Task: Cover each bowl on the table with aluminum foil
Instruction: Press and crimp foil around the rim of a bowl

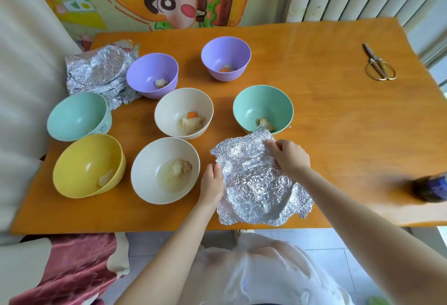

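Observation:
A crumpled foil sheet [254,181] lies over something bowl-shaped at the table's front, right of centre. My left hand [212,181] grips its left edge. My right hand [289,154] pinches its far right part. Several open bowls holding bits of food stand to the left and beyond: a white bowl [165,170], a yellow bowl [88,165], a second white bowl [183,112], a green bowl [263,109] touching the foil's far corner, another green bowl [78,116], and two purple bowls [152,75] [226,58]. A pile of loose foil sheets [99,72] sits at the far left.
The orange wooden table [338,123] has scissors [378,64] at its far right. A dark bottle [433,187] lies blurred at the right edge. Cloth-covered seating stands to the left, a radiator behind the table.

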Demonstrator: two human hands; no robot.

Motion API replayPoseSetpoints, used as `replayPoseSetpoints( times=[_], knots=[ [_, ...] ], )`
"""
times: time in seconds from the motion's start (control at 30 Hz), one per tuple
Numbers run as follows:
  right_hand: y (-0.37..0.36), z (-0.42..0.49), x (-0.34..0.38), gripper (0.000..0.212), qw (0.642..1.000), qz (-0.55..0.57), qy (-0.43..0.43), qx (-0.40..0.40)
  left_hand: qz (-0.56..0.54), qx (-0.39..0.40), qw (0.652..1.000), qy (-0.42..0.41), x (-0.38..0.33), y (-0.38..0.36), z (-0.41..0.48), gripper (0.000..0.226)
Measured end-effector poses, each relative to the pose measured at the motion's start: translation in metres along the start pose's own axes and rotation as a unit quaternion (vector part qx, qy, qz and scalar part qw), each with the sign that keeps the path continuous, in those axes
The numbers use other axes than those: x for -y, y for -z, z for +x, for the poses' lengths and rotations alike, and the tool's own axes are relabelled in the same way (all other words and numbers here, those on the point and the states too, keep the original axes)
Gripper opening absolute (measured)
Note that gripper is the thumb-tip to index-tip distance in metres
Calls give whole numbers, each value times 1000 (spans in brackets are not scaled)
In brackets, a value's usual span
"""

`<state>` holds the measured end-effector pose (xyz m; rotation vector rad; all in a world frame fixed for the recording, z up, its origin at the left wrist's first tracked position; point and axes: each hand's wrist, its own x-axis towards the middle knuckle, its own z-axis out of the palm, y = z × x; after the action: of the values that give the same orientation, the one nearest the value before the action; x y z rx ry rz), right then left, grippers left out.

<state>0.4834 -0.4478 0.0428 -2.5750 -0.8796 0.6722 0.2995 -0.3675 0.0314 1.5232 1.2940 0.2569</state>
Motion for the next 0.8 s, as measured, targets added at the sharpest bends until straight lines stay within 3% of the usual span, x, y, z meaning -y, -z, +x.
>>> replayPoseSetpoints(
  times=[0.17, 0.4, 0.53, 0.7, 0.8],
  knots=[
    [10, -9, -9, 62, 996, 67, -29, -45, -3, -68, 998, 10, 4, -11, -28, 26],
    [14, -50, -39, 70, 966, 184, -118, -137, -55, -90, 994, 25, 1, -29, -56, 24],
    [11, -64, -46, 70, 924, 315, -182, -118, -108, -132, 985, 39, -2, -34, -56, 23],
    [-2, -91, -45, 51, 858, 446, -189, -173, -143, -160, 976, 40, -8, -31, -52, 21],
    [-1, -97, -41, 55, 818, 524, -176, -160, -170, -180, 969, 22, -16, -27, -54, 22]
  ],
)
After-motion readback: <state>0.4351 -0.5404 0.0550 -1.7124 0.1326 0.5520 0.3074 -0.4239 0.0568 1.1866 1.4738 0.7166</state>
